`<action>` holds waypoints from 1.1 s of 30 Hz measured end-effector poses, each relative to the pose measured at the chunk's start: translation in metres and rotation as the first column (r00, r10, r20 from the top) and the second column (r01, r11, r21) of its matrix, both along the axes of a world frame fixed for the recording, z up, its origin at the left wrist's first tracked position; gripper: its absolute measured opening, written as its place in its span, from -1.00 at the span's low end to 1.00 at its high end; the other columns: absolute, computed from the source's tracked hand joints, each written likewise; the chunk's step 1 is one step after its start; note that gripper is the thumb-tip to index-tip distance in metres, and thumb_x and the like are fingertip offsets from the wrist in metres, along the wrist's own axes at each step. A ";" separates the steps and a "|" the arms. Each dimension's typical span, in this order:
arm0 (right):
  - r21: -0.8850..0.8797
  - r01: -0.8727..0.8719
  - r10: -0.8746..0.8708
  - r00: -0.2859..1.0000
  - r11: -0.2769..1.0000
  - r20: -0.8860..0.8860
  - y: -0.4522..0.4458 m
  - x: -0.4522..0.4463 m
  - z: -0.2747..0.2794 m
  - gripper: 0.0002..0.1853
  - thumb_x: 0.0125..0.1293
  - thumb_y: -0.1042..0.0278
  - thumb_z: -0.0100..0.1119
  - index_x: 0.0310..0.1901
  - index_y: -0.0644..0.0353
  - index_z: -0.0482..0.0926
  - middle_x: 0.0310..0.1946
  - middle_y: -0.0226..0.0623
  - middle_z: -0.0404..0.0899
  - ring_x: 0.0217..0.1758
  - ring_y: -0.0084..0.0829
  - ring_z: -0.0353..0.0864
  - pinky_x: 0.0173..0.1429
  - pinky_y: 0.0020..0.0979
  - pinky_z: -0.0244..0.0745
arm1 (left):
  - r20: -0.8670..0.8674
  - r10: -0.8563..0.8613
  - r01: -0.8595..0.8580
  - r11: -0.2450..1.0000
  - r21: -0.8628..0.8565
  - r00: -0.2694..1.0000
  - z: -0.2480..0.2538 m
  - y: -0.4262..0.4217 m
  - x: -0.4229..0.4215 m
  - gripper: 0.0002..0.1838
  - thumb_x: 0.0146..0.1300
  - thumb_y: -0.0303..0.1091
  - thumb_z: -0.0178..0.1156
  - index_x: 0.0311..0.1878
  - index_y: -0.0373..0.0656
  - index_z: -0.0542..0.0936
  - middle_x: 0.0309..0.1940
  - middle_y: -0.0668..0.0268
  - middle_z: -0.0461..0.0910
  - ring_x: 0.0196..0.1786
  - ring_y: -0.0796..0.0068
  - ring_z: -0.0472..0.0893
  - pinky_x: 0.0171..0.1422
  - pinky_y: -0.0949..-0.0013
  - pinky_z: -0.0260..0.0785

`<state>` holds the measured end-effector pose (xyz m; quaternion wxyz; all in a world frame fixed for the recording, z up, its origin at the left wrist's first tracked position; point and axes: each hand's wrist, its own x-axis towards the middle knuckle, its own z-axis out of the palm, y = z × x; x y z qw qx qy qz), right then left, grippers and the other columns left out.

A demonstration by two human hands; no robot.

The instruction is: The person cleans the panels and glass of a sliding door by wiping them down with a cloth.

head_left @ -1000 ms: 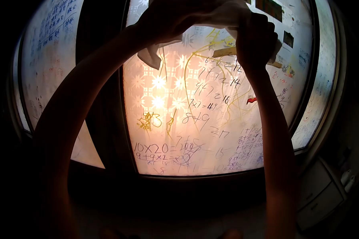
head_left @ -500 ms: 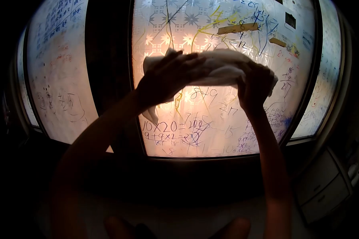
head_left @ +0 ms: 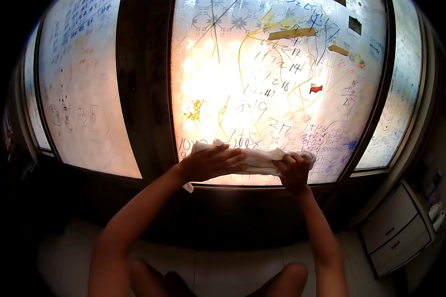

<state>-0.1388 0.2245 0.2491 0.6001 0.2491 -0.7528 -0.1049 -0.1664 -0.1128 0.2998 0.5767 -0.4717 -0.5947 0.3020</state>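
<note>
Hands: two, the left hand (head_left: 210,163) and the right hand (head_left: 293,171), side by side and apart.
Cloth: one, whitish and bunched into a long roll (head_left: 257,157), spanning both hands across the lower part of the middle panel (head_left: 282,111).
Left fingers: stretched out flat over the cloth's left part, pressing on it rather than curled round it.
Right fingers: bent over the cloth near its right end, grasping it.
Cloth and fingers: directly under both sets, its middle bare between them; one corner hangs below the left wrist.
Lit panels: four in view, all with writing, set in dark frames.
Tape strips: two on the middle panel, one long (head_left: 292,33) and one short (head_left: 339,50).
Red mark: one (head_left: 316,89), below the strips.
Drawers: two visible in the cabinet (head_left: 369,231) at the right.
White objects: two on the cabinet (head_left: 435,212), too small to name.
Knees: two, above the tiled floor (head_left: 213,262).
</note>
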 end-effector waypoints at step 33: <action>-0.185 0.081 -0.042 0.977 0.979 0.209 0.009 0.017 -0.136 -0.44 0.36 0.12 0.19 0.38 -0.01 0.40 0.39 -0.14 0.34 0.46 0.09 0.29 0.37 0.13 0.28 | 0.335 -0.059 0.079 0.996 -0.045 0.940 -0.072 0.004 0.001 -0.26 0.41 0.16 0.00 0.59 0.12 0.22 0.61 0.36 0.16 0.65 0.37 0.11 0.73 0.01 -0.32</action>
